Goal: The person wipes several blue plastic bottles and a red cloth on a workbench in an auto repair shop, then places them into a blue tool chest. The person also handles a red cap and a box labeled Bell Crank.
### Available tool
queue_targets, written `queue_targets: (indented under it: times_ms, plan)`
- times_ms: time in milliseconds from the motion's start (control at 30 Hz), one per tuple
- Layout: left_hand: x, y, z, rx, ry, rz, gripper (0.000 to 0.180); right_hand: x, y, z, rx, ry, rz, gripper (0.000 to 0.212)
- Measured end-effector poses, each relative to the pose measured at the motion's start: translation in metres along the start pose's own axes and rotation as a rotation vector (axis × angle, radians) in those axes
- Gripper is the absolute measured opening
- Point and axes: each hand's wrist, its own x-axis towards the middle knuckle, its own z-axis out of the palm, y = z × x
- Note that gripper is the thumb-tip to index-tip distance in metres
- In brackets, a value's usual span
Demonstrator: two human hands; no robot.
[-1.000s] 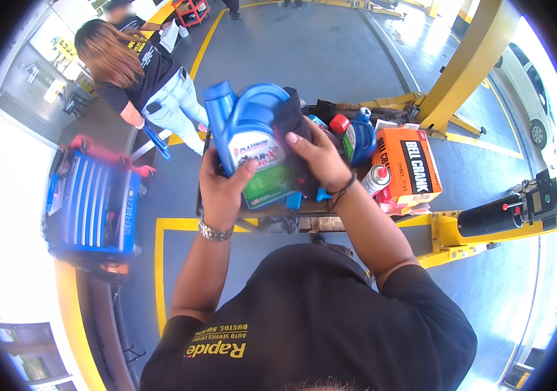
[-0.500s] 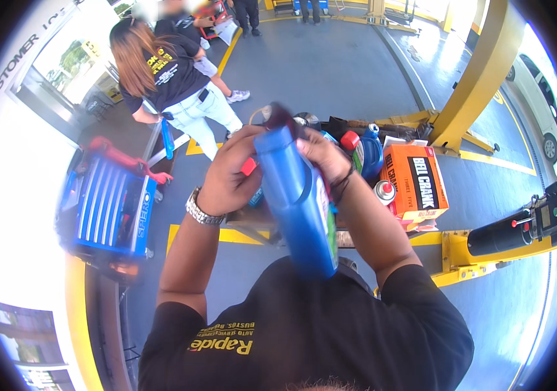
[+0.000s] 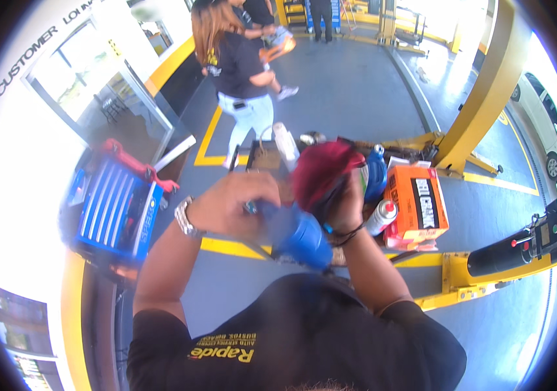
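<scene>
So, big stuff first: blue tool cabinet (image 3: 118, 212) on the left, drawers look closed, contents unknown. Orange box (image 3: 422, 202) on the right, can't see inside. Blue bottle (image 3: 301, 240) is low between the hands, left hand (image 3: 236, 201) wrapped round one end, fill level hidden. Right hand (image 3: 349, 203) has a bunched dark red cloth (image 3: 324, 171). I'd call it midway: both in hand, neither set down yet. Spray can (image 3: 381, 218) sits further right.
</scene>
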Motion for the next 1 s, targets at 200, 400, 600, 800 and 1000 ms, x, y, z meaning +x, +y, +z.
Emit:
queue_targets:
  times_ms: [200,400,600,800,1000]
  plan:
    - [-0.003,-0.029,0.04,0.065,0.413,-0.134,0.03,-0.023,-0.029,0.063,-1.322,-0.426,-0.55,0.056]
    - [-0.011,-0.022,0.072,-0.363,0.794,-0.267,0.026,-0.008,-0.013,0.062,-1.284,-0.245,-0.669,0.059]
    - [-0.012,-0.005,0.058,-0.46,1.013,-0.338,0.018,-0.026,0.015,0.006,-1.302,-0.18,-0.505,0.08]
    - [-0.015,-0.017,0.053,-0.386,1.119,-0.431,0.016,-0.021,0.019,-0.064,-1.257,-0.294,-0.362,0.067]
    - [-0.065,-0.025,0.018,-0.18,1.185,-0.505,0.029,-0.017,-0.022,-0.144,-1.176,0.439,-0.336,0.042]
